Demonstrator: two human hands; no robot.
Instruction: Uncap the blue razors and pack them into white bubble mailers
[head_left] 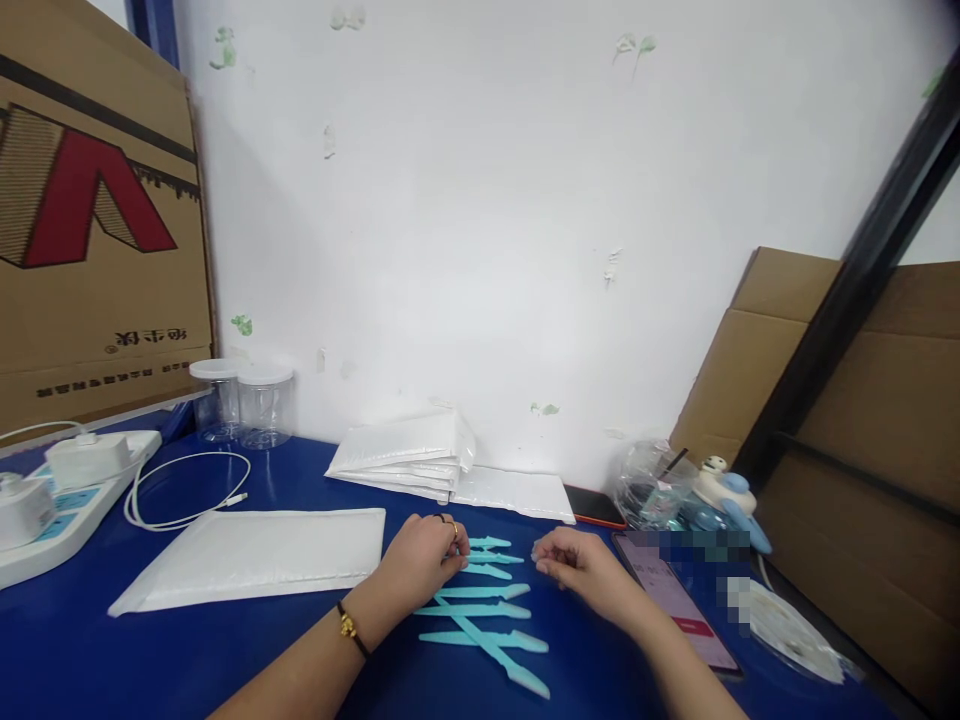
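While a white padded mailer (262, 550) is parked lower left, turquoise eyebrow razors (480, 609) are seemingly being sorted at bottom centre. The left hand (427, 555) is curled over the top ones, grip can't be told; in the right hand (581, 565), a small clear piece (535, 552) seems pinched, so careful placing's probably needed.

Well left of my fingers (457, 544) I see a white power strip (88, 522), with a white cable (236, 498) looping nearer in. Beyond it stand two lidded clear jars (267, 405), near a printed cardboard box (97, 310). Just right of my fingers lies a lit-screen device (664, 585); farther right, a blue-and-white figurine (727, 498).
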